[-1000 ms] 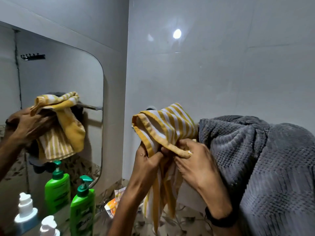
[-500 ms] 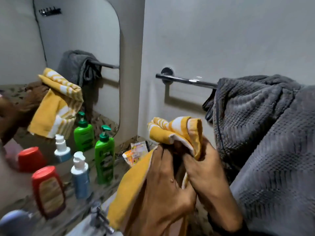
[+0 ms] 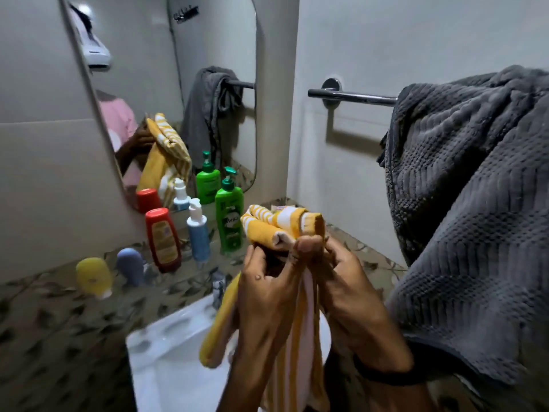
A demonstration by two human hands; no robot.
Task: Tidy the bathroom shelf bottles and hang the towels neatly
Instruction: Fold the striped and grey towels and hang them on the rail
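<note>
Both hands grip a yellow-and-white striped towel (image 3: 282, 226) over the sink; my left hand (image 3: 267, 289) and my right hand (image 3: 347, 292) pinch its bunched top edge, and the rest hangs down between my arms. A grey waffle towel (image 3: 463, 203) is bunched on the chrome towel rail (image 3: 353, 96) at the right. On the counter stand a green pump bottle (image 3: 229, 218), a blue-and-white pump bottle (image 3: 197, 233) and a red bottle (image 3: 162, 239). A yellow tube (image 3: 93, 278) and a blue tube (image 3: 130, 266) rest near them.
A white sink (image 3: 169, 346) with a small tap (image 3: 219, 285) sits below my hands. The patterned stone counter (image 3: 59, 328) runs to the left. A wall mirror (image 3: 178, 99) behind the bottles reflects them, the towels and a person in pink.
The yellow towel came off the rail and down to chest height over the sink. The view tilted down and left, bringing the bare rail end, more bottles and the sink into sight.
</note>
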